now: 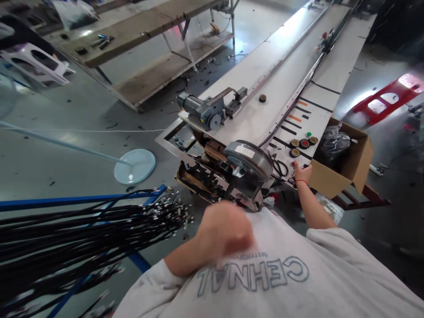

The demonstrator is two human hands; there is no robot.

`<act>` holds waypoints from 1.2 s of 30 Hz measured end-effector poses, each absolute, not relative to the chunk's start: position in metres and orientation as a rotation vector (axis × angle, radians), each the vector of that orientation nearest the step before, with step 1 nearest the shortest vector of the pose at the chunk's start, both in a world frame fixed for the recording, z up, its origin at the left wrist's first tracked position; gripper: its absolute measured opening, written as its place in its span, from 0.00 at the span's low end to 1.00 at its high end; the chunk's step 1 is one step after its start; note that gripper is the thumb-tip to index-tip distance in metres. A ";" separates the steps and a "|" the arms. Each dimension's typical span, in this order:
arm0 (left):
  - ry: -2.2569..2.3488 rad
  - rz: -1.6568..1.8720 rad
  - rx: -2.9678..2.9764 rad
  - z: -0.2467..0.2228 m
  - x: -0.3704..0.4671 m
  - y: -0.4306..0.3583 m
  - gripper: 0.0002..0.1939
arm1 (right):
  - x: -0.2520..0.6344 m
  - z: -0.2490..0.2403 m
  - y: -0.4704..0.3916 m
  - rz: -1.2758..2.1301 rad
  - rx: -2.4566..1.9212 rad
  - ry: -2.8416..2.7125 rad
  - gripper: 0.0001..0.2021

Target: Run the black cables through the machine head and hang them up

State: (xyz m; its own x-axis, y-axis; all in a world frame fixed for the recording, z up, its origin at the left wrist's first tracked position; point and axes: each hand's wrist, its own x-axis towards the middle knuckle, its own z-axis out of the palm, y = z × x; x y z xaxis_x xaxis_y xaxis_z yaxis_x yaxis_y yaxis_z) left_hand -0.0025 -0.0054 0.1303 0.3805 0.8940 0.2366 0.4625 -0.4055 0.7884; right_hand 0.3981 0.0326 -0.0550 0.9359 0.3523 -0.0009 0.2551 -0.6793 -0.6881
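Observation:
My left hand (228,227) is in front of my shirt, bent inward at the wrist and smeared by motion. Its fingers cannot be made out. At the near right corner of the long white bench (255,110), my right hand (303,173) has its fingers drawn together by a small red piece (293,164); what they hold, if anything, is too small to tell. Black-handled scissors (281,168) lie just left of that hand. Beyond it are several tape rolls (294,153), one with a red centre (304,143), and a small green piece (309,134).
A big round reel (248,159) and a motor (195,106) occupy the bench's near end. An open cardboard box (334,176) stands right of my hand. Black cable bundles (82,234) hang on a blue rack at left. A red stool (387,99) stands farther right.

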 end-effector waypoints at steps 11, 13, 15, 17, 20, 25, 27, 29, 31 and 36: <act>1.345 0.283 1.585 -0.063 -0.016 0.016 0.16 | 0.399 -0.050 0.033 0.190 -2.380 -0.456 0.37; 1.419 0.291 1.579 -0.072 -0.035 0.004 0.17 | 0.398 -0.048 0.034 0.192 -2.393 -0.448 0.37; 1.458 0.343 1.584 -0.071 -0.050 -0.006 0.18 | 0.397 -0.047 0.035 0.198 -2.404 -0.440 0.36; 1.483 0.373 1.619 -0.061 -0.059 -0.012 0.19 | 0.397 -0.047 0.035 0.194 -2.409 -0.444 0.35; 1.512 0.384 1.670 -0.040 -0.060 -0.015 0.19 | 0.398 -0.049 0.035 0.178 -2.402 -0.462 0.34; 1.557 0.399 1.764 -0.016 -0.045 -0.005 0.19 | 0.400 -0.052 0.036 0.171 -2.397 -0.466 0.35; 1.548 0.401 1.793 -0.013 -0.038 0.002 0.18 | 0.401 -0.053 0.037 0.184 -2.405 -0.466 0.36; 1.529 0.391 1.811 -0.010 -0.030 0.009 0.17 | 0.401 -0.052 0.037 0.204 -2.415 -0.466 0.36; 1.519 0.378 1.826 -0.007 -0.023 0.016 0.17 | 0.401 -0.052 0.037 0.221 -2.417 -0.463 0.36; 1.490 0.374 1.842 0.003 -0.003 0.033 0.16 | 0.401 -0.052 0.038 0.226 -2.416 -0.426 0.37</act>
State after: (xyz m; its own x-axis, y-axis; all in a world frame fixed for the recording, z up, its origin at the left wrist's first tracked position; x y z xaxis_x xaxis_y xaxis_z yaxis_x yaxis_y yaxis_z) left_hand -0.0029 0.0334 0.0027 0.2880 0.9337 -0.2127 0.7229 -0.0663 0.6877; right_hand 0.4008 0.0377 -0.0517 0.9319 0.3591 -0.0515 0.2442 -0.7258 -0.6431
